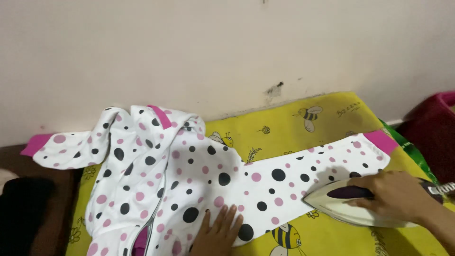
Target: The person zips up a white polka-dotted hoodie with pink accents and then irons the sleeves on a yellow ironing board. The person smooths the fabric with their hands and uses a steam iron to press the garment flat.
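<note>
Against a pale wall, a yellow bee-print cloth (294, 128) carries a soft, limp spotted jacket (189, 175) at centre frame. Left hand (218, 232) presses flat, fingers spread; right hand (395, 194) grips the heavy-looking iron (341, 204) by its handle, lower right.

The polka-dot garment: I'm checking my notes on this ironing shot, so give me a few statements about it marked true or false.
1. The right hand has its grip on the iron. True.
2. The left hand lies flat on the polka-dot garment. True.
3. The iron rests at the collar. False: it sits on the sleeve, near the pink cuff.
4. The cloth underneath is plain blue. False: it is yellow with bees.
</note>
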